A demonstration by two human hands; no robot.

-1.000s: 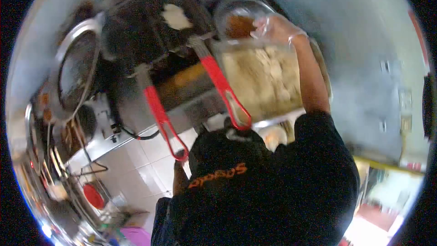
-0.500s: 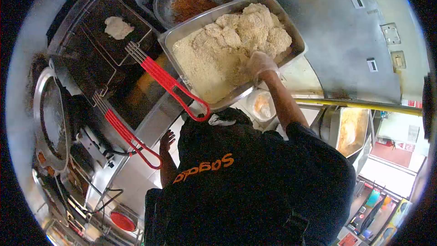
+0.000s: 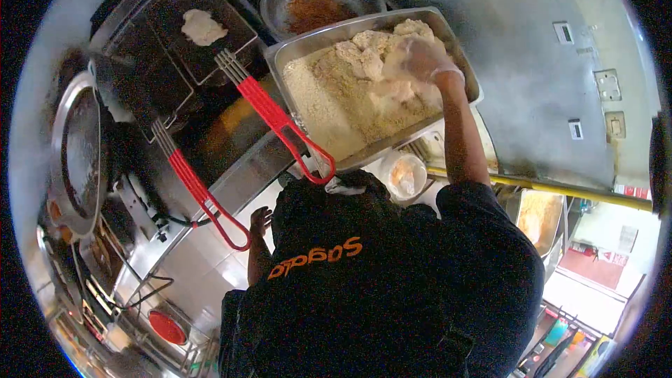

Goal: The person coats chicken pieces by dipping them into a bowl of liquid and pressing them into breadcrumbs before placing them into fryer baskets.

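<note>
My right hand [image 3: 420, 61], in a clear plastic glove, is over the heap of flour-coated chicken pieces [image 3: 364, 56] in a deep metal pan [image 3: 281, 49]. Motion smears its fingers. Pale, less coated chicken [image 3: 395, 89] lies just below the hand, amid loose flour [image 3: 325, 115]. Down at my side, beside the counter edge, my left hand [image 3: 260, 220] hangs bare with fingers apart and nothing in it.
Left of the pan, a fryer [image 3: 164, 42] holds a pale piece of food [image 3: 204, 27]; two red-handled baskets [image 3: 269, 108] jut toward me. A steel bowl with reddish-brown crumbs [image 3: 318, 10] stands behind. A white tub [image 3: 404, 175] sits below the pan.
My right hand has moved from the pan's near edge up and right over the heap, which looks lower and more spread out. The view has shifted slightly; my left hand stays low.
</note>
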